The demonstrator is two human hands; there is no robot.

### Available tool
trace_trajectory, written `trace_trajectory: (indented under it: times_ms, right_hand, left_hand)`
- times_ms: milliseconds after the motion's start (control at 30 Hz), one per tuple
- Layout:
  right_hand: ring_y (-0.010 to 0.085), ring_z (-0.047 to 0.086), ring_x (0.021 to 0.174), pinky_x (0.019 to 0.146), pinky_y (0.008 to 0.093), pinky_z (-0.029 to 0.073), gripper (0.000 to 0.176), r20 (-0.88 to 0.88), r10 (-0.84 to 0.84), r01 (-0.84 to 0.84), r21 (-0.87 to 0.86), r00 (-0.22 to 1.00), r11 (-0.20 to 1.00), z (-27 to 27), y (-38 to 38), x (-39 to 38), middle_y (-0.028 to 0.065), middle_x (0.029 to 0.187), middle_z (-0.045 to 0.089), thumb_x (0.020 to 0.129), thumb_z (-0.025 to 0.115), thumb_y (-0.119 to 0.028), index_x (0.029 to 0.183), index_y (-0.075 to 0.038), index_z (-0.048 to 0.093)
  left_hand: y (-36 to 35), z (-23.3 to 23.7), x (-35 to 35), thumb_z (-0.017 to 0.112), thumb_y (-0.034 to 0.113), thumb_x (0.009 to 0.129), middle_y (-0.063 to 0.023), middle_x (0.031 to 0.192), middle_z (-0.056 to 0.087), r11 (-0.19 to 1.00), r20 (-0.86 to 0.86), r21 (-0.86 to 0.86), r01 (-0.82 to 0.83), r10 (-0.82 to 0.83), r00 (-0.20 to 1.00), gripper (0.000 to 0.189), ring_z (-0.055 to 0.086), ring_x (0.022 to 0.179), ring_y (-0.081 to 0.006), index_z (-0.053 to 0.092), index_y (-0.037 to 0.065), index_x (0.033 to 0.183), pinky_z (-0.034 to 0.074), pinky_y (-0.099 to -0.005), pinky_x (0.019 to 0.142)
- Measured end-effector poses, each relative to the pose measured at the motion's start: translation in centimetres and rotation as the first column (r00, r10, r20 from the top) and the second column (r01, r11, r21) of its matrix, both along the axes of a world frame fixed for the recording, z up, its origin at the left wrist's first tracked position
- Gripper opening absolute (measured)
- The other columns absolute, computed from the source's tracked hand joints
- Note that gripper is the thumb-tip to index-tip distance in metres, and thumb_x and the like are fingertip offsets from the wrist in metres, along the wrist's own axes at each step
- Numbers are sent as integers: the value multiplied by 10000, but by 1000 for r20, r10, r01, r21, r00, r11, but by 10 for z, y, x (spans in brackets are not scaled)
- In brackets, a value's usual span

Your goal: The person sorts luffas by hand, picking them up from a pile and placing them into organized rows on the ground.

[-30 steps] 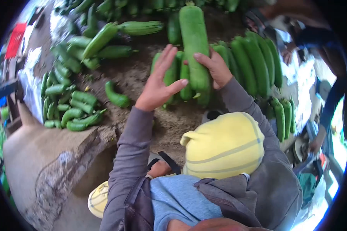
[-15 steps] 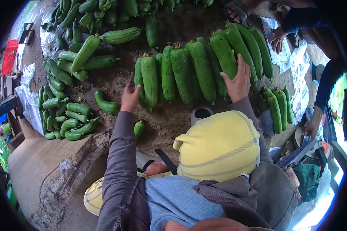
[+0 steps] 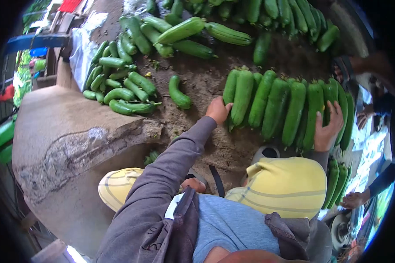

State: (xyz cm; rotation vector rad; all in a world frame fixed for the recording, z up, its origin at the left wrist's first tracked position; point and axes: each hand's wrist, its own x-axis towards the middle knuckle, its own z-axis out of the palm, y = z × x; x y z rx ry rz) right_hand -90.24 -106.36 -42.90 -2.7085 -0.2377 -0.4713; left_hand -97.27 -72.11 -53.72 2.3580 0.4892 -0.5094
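A row of long green gourds lies side by side on the brown ground, dried blossom ends pointing away from me. At the row's left end, my left hand is closed against the side of the outermost gourd, thumb in front and the other fingers partly hidden. Toward the right end, my right hand rests on the gourds with its fingers stretched out and apart. A single curved gourd lies left of my left hand.
Smaller gourds are heaped at the left, and larger ones at the back. A concrete block stands at lower left. More gourds lie right of my knee. Another person's hand and sandalled foot show at the right.
The view has swung left, so the row appears farther right. My hands stay at the row, and the gourds at its left end are closer together.
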Motion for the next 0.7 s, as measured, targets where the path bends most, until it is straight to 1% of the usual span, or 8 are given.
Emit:
trace_trajectory:
  times_ms: [133, 167, 300, 433, 500, 600, 633, 700]
  right_hand:
    - [307, 437, 1157, 983, 422, 318, 391, 37, 124, -127, 80, 992, 989, 9, 31, 26, 116, 1239, 491, 770, 640, -132, 1152, -96, 563]
    - [308, 442, 1152, 981, 417, 325, 380, 51, 178, -181, 75, 983, 981, 9, 46, 37, 122, 1239, 494, 769, 635, -131, 1141, -101, 571]
    - [326, 439, 1157, 981, 412, 339, 393, 45, 536, -536, 156, 843, 830, 31, 139, 91, 123, 1228, 499, 734, 657, -123, 1119, -100, 582]
    - [306, 423, 1177, 985, 412, 347, 467, 127, 771, -777, -3, 624, 629, 6, 254, 148, 116, 1236, 480, 692, 684, -105, 1136, -88, 539]
    - [298, 425, 1176, 988, 400, 347, 517, 148, 800, -795, -108, 581, 597, -24, 310, 178, 105, 1253, 469, 676, 703, -106, 1161, -101, 525]
    - [298, 437, 1165, 967, 403, 368, 549, 88, 721, -701, -179, 687, 690, -74, 365, 204, 102, 1276, 452, 687, 703, -116, 1200, -125, 508]
    - [299, 450, 1154, 959, 403, 377, 564, -48, 712, -712, -120, 700, 692, -83, 374, 212, 104, 1270, 460, 685, 711, -159, 1210, -133, 506]
    - [302, 476, 1132, 944, 403, 394, 600, -324, 670, -708, 0, 668, 706, -96, 380, 226, 106, 1260, 477, 682, 727, -247, 1230, -150, 502]
  left_hand:
    - [22, 11, 9, 602, 349, 846, -233, 947, 629, 995, -172, -94, 29, -45, 984, 449, 604, 922, -344, 578, -37, 1074, 471, -405, 796]
    - [31, 9, 10, 610, 380, 835, -220, 949, 638, 993, -131, -92, 76, -88, 987, 477, 621, 907, -319, 593, -27, 1084, 480, -379, 793]
    - [69, 30, 25, 627, 362, 826, -181, 964, 652, 998, -23, 6, -61, 61, 998, 460, 644, 875, -268, 595, -12, 1092, 497, -349, 776]
    - [111, 44, 27, 650, 288, 820, -153, 959, 658, 981, 153, 3, -195, 193, 969, 421, 644, 868, -228, 579, 6, 1124, 499, -323, 773]
    - [125, 46, 21, 661, 245, 816, -141, 963, 657, 977, 197, -13, -213, 211, 957, 405, 640, 871, -214, 572, 10, 1134, 497, -313, 777]
    - [116, 55, 6, 664, 218, 815, -121, 961, 656, 950, 234, -145, -278, 306, 923, 374, 633, 876, -206, 581, 20, 1122, 496, -312, 781]
    - [115, 56, 3, 683, 152, 766, -156, 1043, 618, 958, 234, -143, -248, 276, 932, 393, 611, 942, -273, 569, 11, 1114, 483, -348, 843]
    - [112, 65, 0, 692, 146, 752, -163, 1129, 561, 985, 368, -5, -175, 164, 915, 428, 557, 1030, -289, 550, 22, 1137, 458, -353, 884]
